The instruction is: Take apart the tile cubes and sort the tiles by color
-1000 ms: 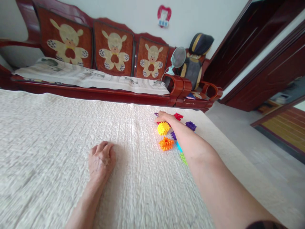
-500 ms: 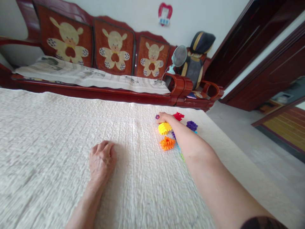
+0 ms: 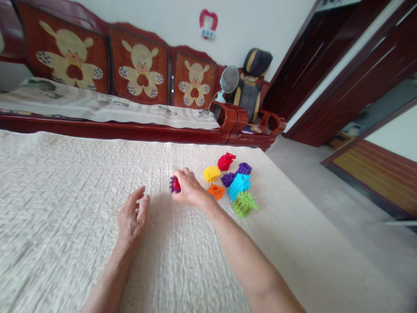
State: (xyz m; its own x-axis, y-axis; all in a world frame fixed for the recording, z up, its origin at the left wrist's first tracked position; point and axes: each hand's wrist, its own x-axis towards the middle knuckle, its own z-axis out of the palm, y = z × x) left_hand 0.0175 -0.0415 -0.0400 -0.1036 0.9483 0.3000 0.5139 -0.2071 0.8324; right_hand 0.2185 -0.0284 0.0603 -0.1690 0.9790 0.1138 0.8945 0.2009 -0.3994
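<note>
My right hand [image 3: 189, 188] is closed around a small purple and red toy piece [image 3: 175, 184] with a notched purple rim, held a little above the white quilted cover. To its left, my left hand [image 3: 133, 215] is raised slightly, its thumb and fingers apart and holding nothing. Right of my right hand lie spiky plastic toy pieces in clusters: yellow [image 3: 212, 173], orange [image 3: 216, 191], red [image 3: 226, 161], purple [image 3: 244, 168], light blue [image 3: 239, 186] and green [image 3: 244, 204]. My right forearm passes just in front of the orange cluster.
The white quilted cover [image 3: 81, 182] spreads over the surface under my hands. Beyond its far edge stands a dark red wooden sofa [image 3: 146, 133] with bear cushions. A small fan [image 3: 229, 79] is at the sofa's right end. Tiled floor [image 3: 293, 152] lies to the right.
My right hand has moved left and nearer from beside the yellow cluster, carrying the purple and red toy piece. My left hand has lifted and opened. The view has shifted right.
</note>
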